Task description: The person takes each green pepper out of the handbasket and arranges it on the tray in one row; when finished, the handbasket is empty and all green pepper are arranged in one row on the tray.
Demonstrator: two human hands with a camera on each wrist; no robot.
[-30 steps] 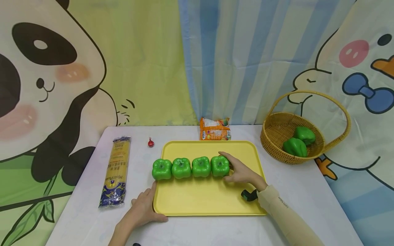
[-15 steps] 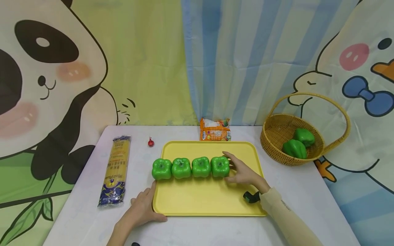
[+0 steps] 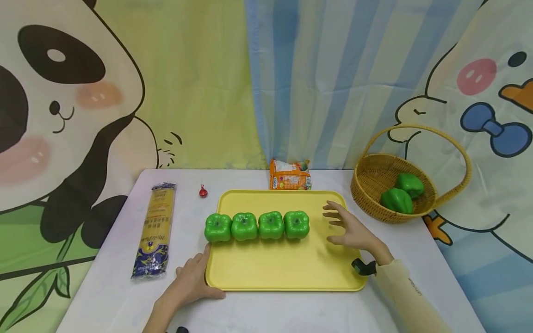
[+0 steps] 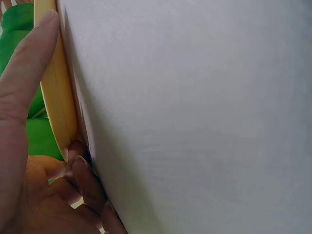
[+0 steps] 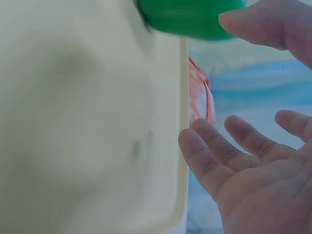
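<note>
Right hand (image 3: 351, 231), fingers spread and empty, hovers just right of the rightmost green pepper (image 3: 296, 225); left hand (image 3: 192, 280) grips the yellow tray (image 3: 275, 268) edge.

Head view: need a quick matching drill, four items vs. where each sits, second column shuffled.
Items
1. row of four green peppers
2. two green peppers
3. pasta packet
4. orange snack bag

Places
A. on the table left of the tray
B. on the yellow tray
C. behind the tray's far edge
D. inside the wicker basket

Pairs: 1-B, 2-D, 3-A, 4-C
</note>
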